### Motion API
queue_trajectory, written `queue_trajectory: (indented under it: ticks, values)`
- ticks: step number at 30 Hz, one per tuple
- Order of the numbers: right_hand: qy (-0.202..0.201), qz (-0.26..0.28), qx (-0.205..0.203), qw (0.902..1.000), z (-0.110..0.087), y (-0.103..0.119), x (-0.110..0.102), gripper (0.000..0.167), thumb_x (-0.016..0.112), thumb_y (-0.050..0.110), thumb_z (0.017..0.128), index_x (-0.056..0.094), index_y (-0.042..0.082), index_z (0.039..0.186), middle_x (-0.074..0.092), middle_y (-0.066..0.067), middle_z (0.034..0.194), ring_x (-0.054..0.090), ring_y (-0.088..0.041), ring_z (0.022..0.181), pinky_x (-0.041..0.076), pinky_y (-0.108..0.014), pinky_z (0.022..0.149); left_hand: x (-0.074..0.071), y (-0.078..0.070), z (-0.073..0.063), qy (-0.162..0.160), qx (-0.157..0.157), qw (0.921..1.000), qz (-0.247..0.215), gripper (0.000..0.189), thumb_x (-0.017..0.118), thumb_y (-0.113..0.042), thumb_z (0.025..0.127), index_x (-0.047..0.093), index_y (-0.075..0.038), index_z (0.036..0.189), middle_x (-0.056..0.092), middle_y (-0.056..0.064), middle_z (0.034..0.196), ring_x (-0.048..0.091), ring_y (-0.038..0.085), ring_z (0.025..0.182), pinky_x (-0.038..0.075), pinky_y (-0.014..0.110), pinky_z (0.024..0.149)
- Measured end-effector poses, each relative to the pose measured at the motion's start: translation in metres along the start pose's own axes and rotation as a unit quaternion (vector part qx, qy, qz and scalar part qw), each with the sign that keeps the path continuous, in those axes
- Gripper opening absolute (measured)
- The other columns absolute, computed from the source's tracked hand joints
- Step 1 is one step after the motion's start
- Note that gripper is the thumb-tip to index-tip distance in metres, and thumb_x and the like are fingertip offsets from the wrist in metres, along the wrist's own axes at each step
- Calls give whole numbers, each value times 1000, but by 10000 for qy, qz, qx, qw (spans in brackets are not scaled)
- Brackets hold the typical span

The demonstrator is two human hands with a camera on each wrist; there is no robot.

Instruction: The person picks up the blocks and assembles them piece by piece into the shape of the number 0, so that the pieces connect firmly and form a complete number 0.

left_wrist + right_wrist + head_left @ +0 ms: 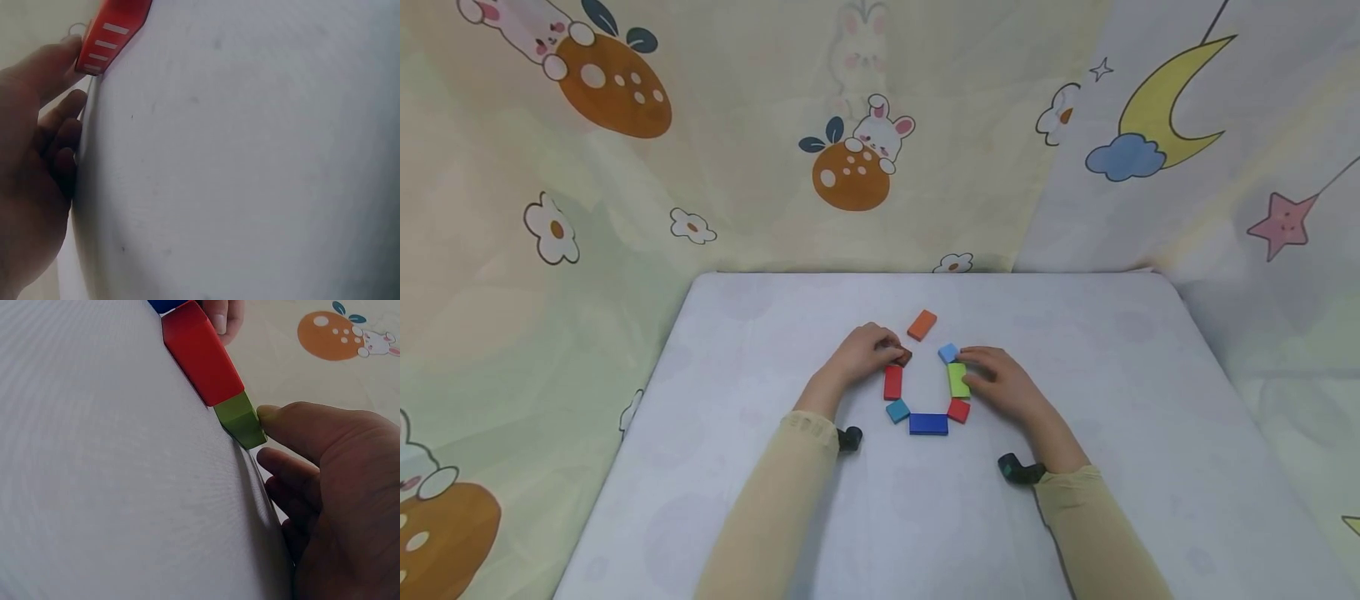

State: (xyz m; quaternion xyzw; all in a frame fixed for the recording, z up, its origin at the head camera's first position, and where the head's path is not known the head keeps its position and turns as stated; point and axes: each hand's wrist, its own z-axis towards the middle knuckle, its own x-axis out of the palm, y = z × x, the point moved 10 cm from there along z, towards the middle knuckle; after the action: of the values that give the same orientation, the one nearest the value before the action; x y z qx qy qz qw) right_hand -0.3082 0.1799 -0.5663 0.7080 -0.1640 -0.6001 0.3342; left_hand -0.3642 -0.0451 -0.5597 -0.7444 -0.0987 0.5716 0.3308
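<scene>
My left hand point(859, 357) pinches a small brown block point(904, 357) just above an upright red block point(892, 382). In the left wrist view, the thumb is beside a red block point(111, 39) with white stripes; the brown one cannot be made out there. My right hand point(1004, 382) has its thumb against a green block point(958, 381). Its fingertips are by a light blue block point(948, 353). Below the green block are a small red block point(958, 410), a dark blue block point(928, 425) and a teal block point(897, 410), curving round to the left side.
An orange block point(922, 325) lies tilted beyond the others, apart from both hands. All the blocks are on a white-covered table point(760, 333). Patterned cloth point(745, 158) hangs behind it. Dark wrist cameras point(1019, 470) sit at the cuffs.
</scene>
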Motion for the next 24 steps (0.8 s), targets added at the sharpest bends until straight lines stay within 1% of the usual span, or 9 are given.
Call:
queue_trajectory:
  ticks: [5,8,12,16,18,20,22,24]
  values:
    - [-5,-4,-56,10000,0,0,0,41,65,30,95,59,27,136,49,-3,148,37,-30,143,30,-59,115,1,2,0,-10,61,10000,29,26,62,-42,96,69,-25,115,61,-4,114,54,14,107,48,35,97]
    - [-16,-18,-72,10000,0,0,0,41,65,30,95,59,27,136,49,-4,148,37,-31,143,31,-59,115,1,2,0,-12,73,10000,-49,27,63,-42,96,69,-25,115,61,-4,116,54,15,109,48,35,98]
    - [-33,-51,-48,10000,0,0,0,42,64,30,95,59,27,136,49,-4,148,37,-31,143,31,-60,114,-1,5,-3,-86,60,9995,-287,29,64,-43,95,69,-24,116,62,-4,117,54,15,111,47,37,101]
    - [-31,-66,21,10000,0,-2,0,41,64,31,95,59,28,136,49,-3,148,37,-31,143,31,-59,115,-2,11,-6,-261,8,9972,-700,35,61,-46,95,66,-26,123,62,-4,123,56,16,114,47,39,103]
    - [-22,-45,39,10000,-1,-3,1,42,63,33,95,58,28,137,49,-3,148,36,-31,143,30,-59,115,-2,14,-10,-313,-13,9953,-913,39,59,-49,96,64,-28,129,60,-4,130,54,17,122,45,41,107]
    - [-14,-8,73,10000,-1,-4,1,43,63,35,96,57,28,138,48,-2,149,36,-31,143,30,-59,115,-1,14,-16,-282,11,9943,-1030,43,58,-51,96,60,-30,134,57,-3,138,50,20,131,41,45,111]
    - [7,29,47,10000,-2,-2,1,45,61,36,97,55,29,140,47,-3,150,35,-31,144,30,-59,115,0,14,-24,-211,73,9944,-1032,45,57,-52,96,58,-33,137,53,-2,144,43,22,139,36,48,115]
    - [18,27,-4,10000,-2,1,0,46,60,36,97,53,29,142,46,-3,151,35,-31,144,29,-59,116,0,13,-32,-201,179,9959,-869,46,57,-52,96,56,-34,139,50,-1,148,37,24,143,32,50,117]
